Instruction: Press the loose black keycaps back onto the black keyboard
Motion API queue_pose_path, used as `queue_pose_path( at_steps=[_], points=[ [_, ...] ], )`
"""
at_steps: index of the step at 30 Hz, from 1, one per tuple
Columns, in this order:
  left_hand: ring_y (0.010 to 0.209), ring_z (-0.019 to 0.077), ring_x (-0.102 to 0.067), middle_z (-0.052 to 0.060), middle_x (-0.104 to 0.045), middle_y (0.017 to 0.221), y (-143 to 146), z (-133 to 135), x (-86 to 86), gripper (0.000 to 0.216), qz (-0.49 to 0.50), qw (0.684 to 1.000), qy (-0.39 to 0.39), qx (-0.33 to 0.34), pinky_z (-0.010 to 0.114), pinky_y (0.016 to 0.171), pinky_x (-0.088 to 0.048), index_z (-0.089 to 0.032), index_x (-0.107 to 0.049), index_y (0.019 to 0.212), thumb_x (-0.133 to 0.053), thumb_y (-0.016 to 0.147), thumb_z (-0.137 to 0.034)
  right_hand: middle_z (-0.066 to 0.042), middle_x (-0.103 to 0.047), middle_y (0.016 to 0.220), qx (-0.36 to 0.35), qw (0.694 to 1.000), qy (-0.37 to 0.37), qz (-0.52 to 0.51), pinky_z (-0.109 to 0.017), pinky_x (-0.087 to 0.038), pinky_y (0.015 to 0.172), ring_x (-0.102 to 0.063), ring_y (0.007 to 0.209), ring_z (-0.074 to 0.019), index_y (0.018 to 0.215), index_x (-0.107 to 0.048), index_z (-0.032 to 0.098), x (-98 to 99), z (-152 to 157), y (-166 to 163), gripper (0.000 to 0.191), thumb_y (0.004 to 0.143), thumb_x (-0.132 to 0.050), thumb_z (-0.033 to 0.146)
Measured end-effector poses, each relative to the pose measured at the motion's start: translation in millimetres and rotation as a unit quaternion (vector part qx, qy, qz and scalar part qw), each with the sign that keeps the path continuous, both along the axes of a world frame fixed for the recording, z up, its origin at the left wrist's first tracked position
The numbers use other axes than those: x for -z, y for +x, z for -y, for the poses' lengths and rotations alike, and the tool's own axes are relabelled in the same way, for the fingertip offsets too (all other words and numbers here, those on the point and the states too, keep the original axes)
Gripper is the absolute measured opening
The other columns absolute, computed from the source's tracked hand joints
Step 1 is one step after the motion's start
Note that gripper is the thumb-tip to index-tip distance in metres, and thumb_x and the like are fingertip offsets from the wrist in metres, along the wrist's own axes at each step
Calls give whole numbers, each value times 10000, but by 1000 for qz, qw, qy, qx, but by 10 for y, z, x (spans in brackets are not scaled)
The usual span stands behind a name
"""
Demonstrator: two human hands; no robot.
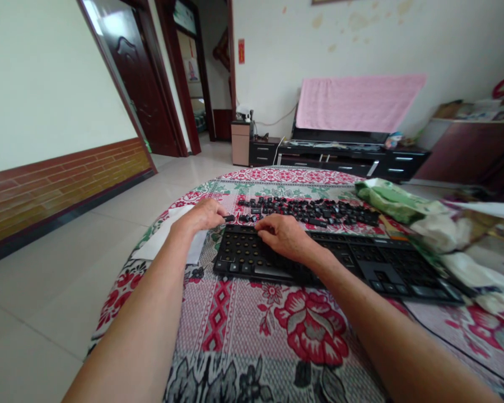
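Note:
A black keyboard [243,249] lies on the patterned tablecloth, its left part bare of most keycaps, with round key seats showing. My left hand [205,215] is beyond its upper left corner, fingers pinched at a black keycap [229,218]. Over the keyboard's upper edge rests my right hand [283,235], its fingers curled together near the top row of seats. Whatever those right fingertips hold, if anything, is hidden. Behind the keyboard spreads a pile of loose black keycaps [315,210]. A white sheet of paper [191,246] lies under my left wrist.
A green and white cloth [386,198] and crumpled pale wrapping [441,229] lie at the table's right side. A thin black cable [445,341] runs across the tablecloth [235,319]. Beyond the table stand a low black cabinet [340,162] and a screen under a pink towel [357,103].

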State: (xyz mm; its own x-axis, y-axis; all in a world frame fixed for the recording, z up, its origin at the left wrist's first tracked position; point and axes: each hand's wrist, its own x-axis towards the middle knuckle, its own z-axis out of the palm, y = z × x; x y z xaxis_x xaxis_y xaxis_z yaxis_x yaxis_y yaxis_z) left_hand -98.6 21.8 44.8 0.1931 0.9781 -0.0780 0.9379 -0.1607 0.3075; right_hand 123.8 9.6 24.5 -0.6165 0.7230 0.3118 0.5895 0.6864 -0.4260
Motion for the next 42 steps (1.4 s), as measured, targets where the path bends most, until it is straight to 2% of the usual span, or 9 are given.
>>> queue_pose_path(
  at_steps=[3,6,11,16,21,26,33,42],
  points=[
    [563,97,-443,-46,-532,550,20,76,-112,163,51,994,-74,60,216,557,-320,-188,-650,635,-496,596,-228,-62,-630,890,18,998,-13,-58,-249,-406,675,-547,720,-127,967,-613,149,14,30,-70,285,741,-465,240],
    [608,103,-472,-59,-575,589,71,126,-176,168,66,988,-118,77,213,587,-329,-222,-667,657,-524,573,-241,-67,-621,916,23,996,-15,-82,-252,-411,667,-547,704,-123,1016,-594,149,24,71,-157,326,737,-494,284],
    [640,101,-505,-58,-637,694,113,178,-195,262,78,981,-149,94,204,603,-348,-255,-686,781,-550,557,-238,-38,-634,788,-17,998,-19,-62,-234,-395,624,-543,679,-117,884,-648,158,12,143,-255,235,738,-488,250],
    [546,83,-477,-54,-601,575,127,266,-215,234,114,972,-193,77,199,537,-339,-238,-693,727,-585,519,-232,-2,-624,691,-33,997,-64,-24,-213,-358,522,-511,581,-92,811,-657,171,-19,207,-275,189,710,-509,232],
    [560,101,-512,-29,-602,555,125,325,-244,237,134,963,-226,64,212,540,-364,-233,-691,742,-593,528,-256,-3,-619,647,-40,991,-124,-11,-209,-334,455,-492,525,-88,776,-662,165,-22,255,-274,183,694,-523,252],
    [558,113,-529,-8,-600,560,25,316,-194,213,100,964,-241,42,217,516,-381,-211,-670,714,-598,539,-309,-7,-619,616,-53,985,-162,-13,-210,-338,439,-489,497,-85,743,-664,159,-4,315,-285,180,688,-527,262],
    [531,119,-531,10,-610,561,-18,299,-68,230,104,953,-282,28,233,502,-393,-200,-641,698,-617,541,-367,-5,-632,623,-19,990,-139,-1,-213,-358,461,-512,508,-91,731,-670,175,26,344,-325,164,645,-562,263],
    [602,142,-578,22,-626,597,-62,280,-11,279,136,943,-301,28,246,535,-414,-194,-628,768,-623,555,-373,-9,-643,662,-12,989,-149,1,-214,-368,476,-515,528,-93,749,-674,181,29,337,-361,165,654,-568,264]
  ],
)
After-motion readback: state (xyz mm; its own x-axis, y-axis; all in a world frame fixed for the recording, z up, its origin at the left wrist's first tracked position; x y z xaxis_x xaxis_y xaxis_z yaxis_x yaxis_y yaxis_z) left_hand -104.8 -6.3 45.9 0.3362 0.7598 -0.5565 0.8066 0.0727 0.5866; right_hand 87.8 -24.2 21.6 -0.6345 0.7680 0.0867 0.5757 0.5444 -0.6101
